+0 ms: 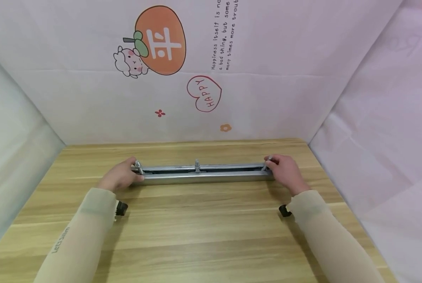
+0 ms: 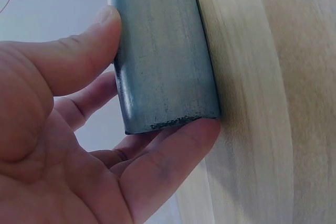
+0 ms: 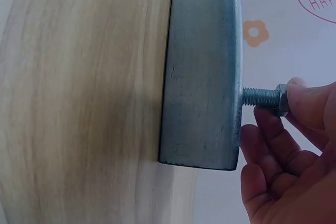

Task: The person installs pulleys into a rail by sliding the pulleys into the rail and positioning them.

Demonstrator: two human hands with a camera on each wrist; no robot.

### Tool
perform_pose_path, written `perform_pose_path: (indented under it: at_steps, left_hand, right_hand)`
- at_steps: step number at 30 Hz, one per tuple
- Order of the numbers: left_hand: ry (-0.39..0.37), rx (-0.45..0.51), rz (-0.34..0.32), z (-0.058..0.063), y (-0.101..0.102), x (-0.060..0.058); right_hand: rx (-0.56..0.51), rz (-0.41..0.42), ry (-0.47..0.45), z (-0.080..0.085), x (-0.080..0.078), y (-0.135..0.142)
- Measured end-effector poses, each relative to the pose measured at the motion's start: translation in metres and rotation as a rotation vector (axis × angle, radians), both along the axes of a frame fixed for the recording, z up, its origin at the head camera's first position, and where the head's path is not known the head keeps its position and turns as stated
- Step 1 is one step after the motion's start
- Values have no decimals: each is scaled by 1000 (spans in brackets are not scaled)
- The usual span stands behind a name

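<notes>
A long galvanised metal channel [image 1: 204, 179] lies crosswise on the table, its slot facing up. Three threaded bolts stand in the slot: a left bolt [image 1: 138, 166] by the left end, a middle bolt [image 1: 197, 166], and a right bolt [image 3: 260, 97] near the other end. My left hand [image 1: 120, 175] holds the channel's left end, thumb on its upper edge and a finger against the end face. At the right, my right hand [image 1: 284, 171] pinches the hex nut [image 3: 283, 99] atop the right bolt between thumb and fingers; its other fingers are curled beside the channel.
The wood-grain table [image 1: 197, 236] reaches back to a white printed cloth wall [image 1: 267, 90]. Cloth side walls [image 1: 384, 129] flank it on both sides. A black wrist device [image 1: 121, 208] shows at the left sleeve, and another black device [image 1: 285, 211] at the right.
</notes>
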State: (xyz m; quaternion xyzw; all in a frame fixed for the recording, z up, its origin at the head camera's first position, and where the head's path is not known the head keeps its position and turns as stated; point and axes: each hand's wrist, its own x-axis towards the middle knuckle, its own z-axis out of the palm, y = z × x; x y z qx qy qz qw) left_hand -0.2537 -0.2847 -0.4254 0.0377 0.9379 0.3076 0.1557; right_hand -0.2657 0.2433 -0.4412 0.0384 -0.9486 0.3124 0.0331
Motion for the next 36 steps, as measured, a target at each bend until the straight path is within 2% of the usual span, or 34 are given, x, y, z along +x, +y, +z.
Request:
perform_pose_path:
  at_steps: [7, 17, 25, 31, 36]
  left_hand:
    - [-11, -11, 7, 2, -2, 0]
    - [-10, 6, 4, 2, -4, 3]
    - [-23, 11, 1, 6, -5, 8]
    - [-45, 27, 45, 5, -5, 10]
    - [-9, -20, 60, 3, 1, 20]
  right_hand:
    - [-30, 0, -9, 4, 2, -4]
    - [-34, -6, 2, 5, 6, -4]
    - [-26, -1, 8, 5, 8, -4]
    - [-39, 1, 7, 5, 7, -6]
    - [-134, -45, -54, 8, 17, -4]
